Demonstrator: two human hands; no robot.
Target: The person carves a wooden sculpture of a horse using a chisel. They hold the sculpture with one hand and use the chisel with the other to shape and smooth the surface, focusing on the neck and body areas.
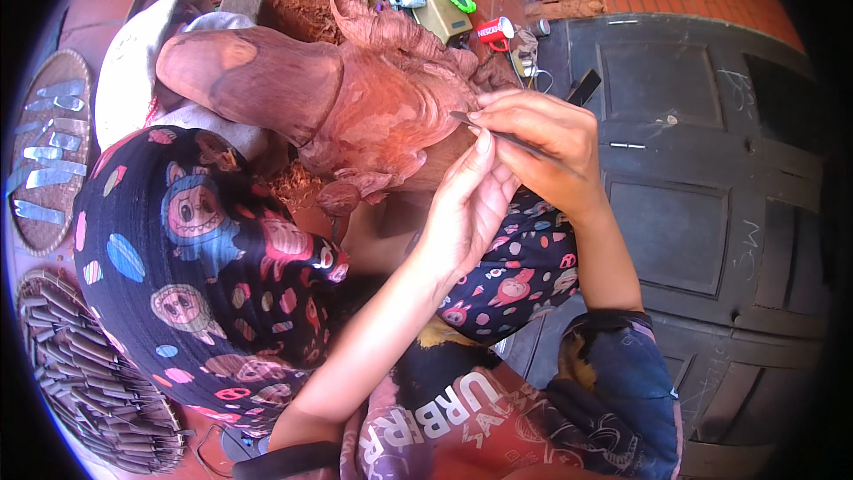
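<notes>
A carved reddish-brown wooden piece (382,107) lies across in front of me, with a smooth rounded end to the left and wavy relief on the right. Between the fingers of my right hand (542,138) is a slim dark carving chisel (533,150), its tip against the carved surface. My left hand (471,200) comes up beneath the right one, palm turned up and thumb stretched beside the chisel's shaft. Its other fingers run behind the right hand and are partly hidden. My knees, in dark patterned cloth, flank the wood.
At the left, one round basket (86,80) bears flat metal blades, and another basket (182,431) is heaped with dark tools. White cloth (124,71) lies by the wood's left end. Beyond are a red mug (494,31) and a small container (442,20). Dark panelled boards (666,160) spread right.
</notes>
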